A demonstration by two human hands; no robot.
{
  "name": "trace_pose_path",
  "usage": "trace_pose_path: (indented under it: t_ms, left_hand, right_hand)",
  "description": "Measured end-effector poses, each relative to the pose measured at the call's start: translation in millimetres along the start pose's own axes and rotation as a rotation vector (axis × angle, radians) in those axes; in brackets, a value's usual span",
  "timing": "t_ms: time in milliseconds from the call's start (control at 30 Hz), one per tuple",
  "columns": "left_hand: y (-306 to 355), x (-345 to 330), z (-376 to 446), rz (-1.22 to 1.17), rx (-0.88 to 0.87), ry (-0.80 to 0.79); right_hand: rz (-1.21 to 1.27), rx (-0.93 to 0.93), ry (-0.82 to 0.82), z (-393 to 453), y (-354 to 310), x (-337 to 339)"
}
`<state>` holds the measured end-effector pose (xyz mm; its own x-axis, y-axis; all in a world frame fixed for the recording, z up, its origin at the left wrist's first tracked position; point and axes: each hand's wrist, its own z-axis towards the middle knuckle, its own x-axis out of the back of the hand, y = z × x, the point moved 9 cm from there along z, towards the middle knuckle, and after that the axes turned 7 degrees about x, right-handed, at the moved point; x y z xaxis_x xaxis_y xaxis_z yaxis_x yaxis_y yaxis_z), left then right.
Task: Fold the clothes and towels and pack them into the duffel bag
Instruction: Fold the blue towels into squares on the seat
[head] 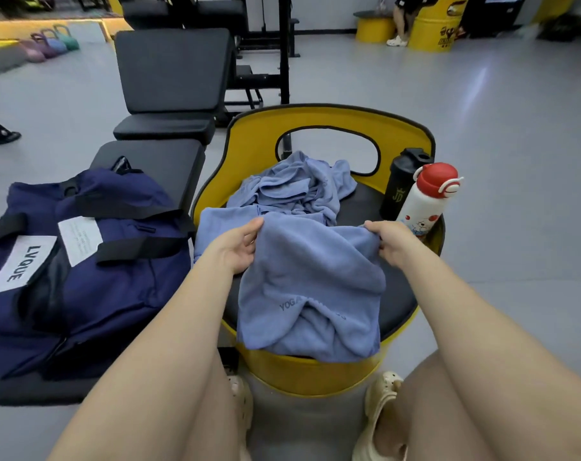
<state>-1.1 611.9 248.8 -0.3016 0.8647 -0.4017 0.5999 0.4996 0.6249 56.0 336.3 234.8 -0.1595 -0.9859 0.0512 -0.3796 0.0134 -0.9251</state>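
A blue towel (312,287) printed with "YOGA" hangs over the front of the yellow barrel seat (319,123). My left hand (239,246) pinches its upper left corner and my right hand (390,241) grips its upper right corner, holding the top edge stretched between them. Behind it on the seat lies a crumpled heap of blue cloth (295,188), and a flatter blue piece (216,224) sits under my left hand. The navy duffel bag (82,271), labelled "LVQUE", rests zipped on a black bench (159,164) to the left.
A black shaker bottle (402,184) and a white bottle with a red cap (427,197) stand at the seat's right edge. An inclined black gym bench (172,68) and a rack stand behind. My knees and beige clogs (378,414) are below the seat.
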Motion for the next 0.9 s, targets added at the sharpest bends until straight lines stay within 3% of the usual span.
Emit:
trace_pose_path:
  t_ms: [233,467,600,900]
  left_hand:
    - [35.9,6.2,-38.6,-0.087,-0.213,-0.03]
    - [76.3,19.0,-70.4,-0.084,-0.476,-0.029]
    - [82.7,15.0,-79.3,-0.005,-0.534,-0.11]
    - [95.2,11.7,-96.0,-0.033,-0.719,-0.022]
  right_hand:
    - [0.285,0.187,0.111,-29.9,-36.9,32.0]
    - [0.462,0.393,-0.082,-67.1,-77.6,21.4]
    - [0.459,0.478,-0.073,-78.8,-93.5,18.5]
    - [0.526,0.381,-0.081,-71.6,-89.7,28.9]
